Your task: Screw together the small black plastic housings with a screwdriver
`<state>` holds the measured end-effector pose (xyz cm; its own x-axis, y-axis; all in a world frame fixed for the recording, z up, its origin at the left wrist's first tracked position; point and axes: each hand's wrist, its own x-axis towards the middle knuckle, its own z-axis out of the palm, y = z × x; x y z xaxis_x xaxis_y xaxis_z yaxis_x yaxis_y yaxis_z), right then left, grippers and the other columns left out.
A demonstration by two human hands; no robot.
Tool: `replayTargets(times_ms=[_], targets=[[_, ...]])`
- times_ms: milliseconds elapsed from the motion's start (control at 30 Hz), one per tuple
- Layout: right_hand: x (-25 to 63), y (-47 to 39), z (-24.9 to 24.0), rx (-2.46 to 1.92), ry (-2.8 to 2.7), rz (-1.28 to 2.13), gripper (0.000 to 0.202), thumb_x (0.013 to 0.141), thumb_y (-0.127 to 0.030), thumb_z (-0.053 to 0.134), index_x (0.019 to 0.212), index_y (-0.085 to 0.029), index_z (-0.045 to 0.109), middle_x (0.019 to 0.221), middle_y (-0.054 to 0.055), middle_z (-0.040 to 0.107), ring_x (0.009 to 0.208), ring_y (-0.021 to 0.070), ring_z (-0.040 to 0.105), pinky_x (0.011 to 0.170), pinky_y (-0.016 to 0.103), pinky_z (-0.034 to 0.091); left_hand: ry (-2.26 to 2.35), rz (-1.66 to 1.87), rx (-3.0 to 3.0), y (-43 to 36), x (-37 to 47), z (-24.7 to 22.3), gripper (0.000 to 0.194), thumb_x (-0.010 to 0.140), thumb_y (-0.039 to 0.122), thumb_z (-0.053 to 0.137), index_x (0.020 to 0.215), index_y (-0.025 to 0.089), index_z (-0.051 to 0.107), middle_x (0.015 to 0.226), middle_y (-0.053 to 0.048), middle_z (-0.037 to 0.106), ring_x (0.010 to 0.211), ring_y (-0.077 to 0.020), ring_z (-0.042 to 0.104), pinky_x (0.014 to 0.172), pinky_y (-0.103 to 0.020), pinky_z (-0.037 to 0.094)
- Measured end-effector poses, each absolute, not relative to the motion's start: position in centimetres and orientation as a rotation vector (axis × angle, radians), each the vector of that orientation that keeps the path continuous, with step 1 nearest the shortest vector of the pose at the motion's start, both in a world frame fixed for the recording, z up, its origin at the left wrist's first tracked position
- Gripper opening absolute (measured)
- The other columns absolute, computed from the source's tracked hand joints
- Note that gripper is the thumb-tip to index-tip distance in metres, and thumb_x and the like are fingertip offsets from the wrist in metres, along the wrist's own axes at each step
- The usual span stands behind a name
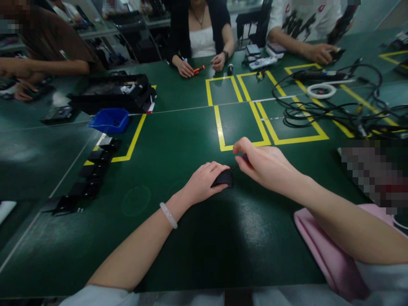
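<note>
My left hand [207, 180] rests low over the green table, its fingers and thumb closed around a small black plastic piece [225, 178]. The piece's shape is partly covered by my fingers. Just to the right, my right hand [263, 163] is closed in a pinch on a thin tool that looks like a screwdriver [235, 167]. Its dark shaft slants down toward the black piece. Most of the handle is hidden in my fingers, and I cannot tell whether the tip touches.
Several black parts [92, 172] form a row at left, below a blue bin [110, 120] and a black tray [111, 91]. Black cables [306, 112] lie coiled at right. A pink cloth [321, 238] is under my right forearm. A person opposite handles an orange tool [199, 69].
</note>
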<state>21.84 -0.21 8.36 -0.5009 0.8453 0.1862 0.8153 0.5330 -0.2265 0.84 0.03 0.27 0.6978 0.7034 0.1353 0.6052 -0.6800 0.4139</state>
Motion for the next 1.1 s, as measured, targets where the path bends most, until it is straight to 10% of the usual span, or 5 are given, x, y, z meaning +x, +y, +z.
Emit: replayTargets(times_ms=[1100], targets=[[21.77, -0.12, 8.43, -1.291, -2.523, 0.186, 0.014, 0.090, -0.025, 0.044, 0.101, -0.017, 0.049, 0.073, -0.001, 0.063, 0.062, 0.0141, 0.059, 0.053, 0.024, 0.029, 1.037, 0.404, 2.590, 0.08, 0.77, 0.01, 0.045, 0.087, 0.039, 0.058, 0.125, 0.020, 0.044, 0.115, -0.008, 0.054, 0.102, -0.0240, 0.051, 0.091, -0.040, 0.043]])
